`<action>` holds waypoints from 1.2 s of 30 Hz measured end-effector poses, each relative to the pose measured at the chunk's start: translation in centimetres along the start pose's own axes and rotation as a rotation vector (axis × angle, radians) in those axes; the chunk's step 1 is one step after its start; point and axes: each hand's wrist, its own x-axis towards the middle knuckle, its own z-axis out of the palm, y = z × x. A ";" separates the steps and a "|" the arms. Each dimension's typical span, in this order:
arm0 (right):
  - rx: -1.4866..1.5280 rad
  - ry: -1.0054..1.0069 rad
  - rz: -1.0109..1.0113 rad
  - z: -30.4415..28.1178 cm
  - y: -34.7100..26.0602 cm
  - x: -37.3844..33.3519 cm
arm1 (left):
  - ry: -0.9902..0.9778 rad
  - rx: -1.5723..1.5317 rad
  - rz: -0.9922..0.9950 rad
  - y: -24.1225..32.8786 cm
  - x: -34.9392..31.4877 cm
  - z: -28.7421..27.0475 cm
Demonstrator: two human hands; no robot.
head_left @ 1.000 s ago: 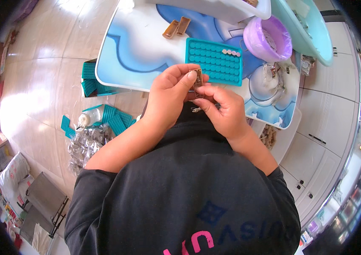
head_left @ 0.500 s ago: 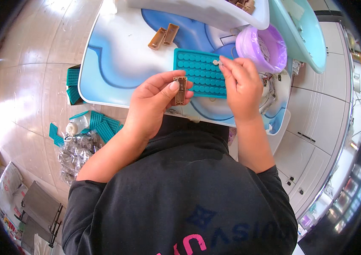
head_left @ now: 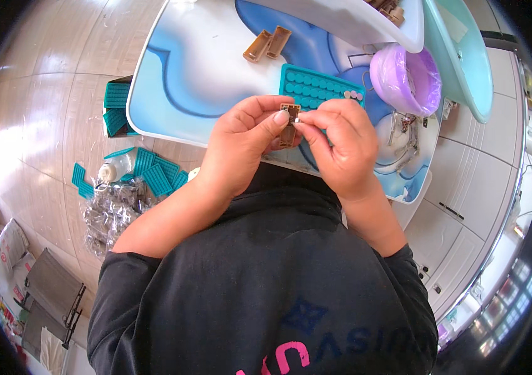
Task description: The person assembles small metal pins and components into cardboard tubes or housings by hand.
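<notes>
My left hand (head_left: 239, 139) grips a small brown rectangular plastic case (head_left: 288, 132) upright between thumb and fingers, its hollow side showing. At the top end of that case, my right hand (head_left: 348, 142) pinches a tiny whitish disc (head_left: 297, 119), thumb and forefinger against the case's edge. Just beyond both hands lies a teal tray (head_left: 311, 86) with rows of round shapes, partly hidden by my hands. A few pale discs (head_left: 354, 95) sit at its far right corner. Farther back, two more brown cases (head_left: 258, 47) rest side by side on the blue and white table (head_left: 203, 81).
A white bin (head_left: 353, 28) with brown pieces stands at the back. Right of the tray are a lined purple bucket (head_left: 436, 94) and a pale green basin (head_left: 475, 69). Teal trays (head_left: 155, 178) and a clear plastic bag (head_left: 112, 219) lie on the floor at left.
My right hand has left the tray's corner and come to the brown case with a whitish disc. The table and its contents appear shifted right and slightly up in the view.
</notes>
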 end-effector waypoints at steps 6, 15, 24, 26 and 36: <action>0.023 -0.039 0.003 -0.1 -0.2 -0.4 | 0.065 0.029 -0.007 0.2 -0.1 0.5; -0.060 0.008 -0.051 0.4 -0.2 -0.6 | 0.017 0.046 -0.025 -0.1 0.1 0.2; -0.175 0.127 0.076 -0.8 2.7 -1.1 | 0.028 0.067 -0.039 0.1 -0.2 0.2; -0.268 0.103 0.149 -1.5 4.0 -1.2 | 0.031 0.087 -0.035 0.1 -0.2 0.2; -0.036 0.067 0.227 -1.0 1.5 -0.3 | 0.031 0.031 -0.041 0.3 -0.1 0.5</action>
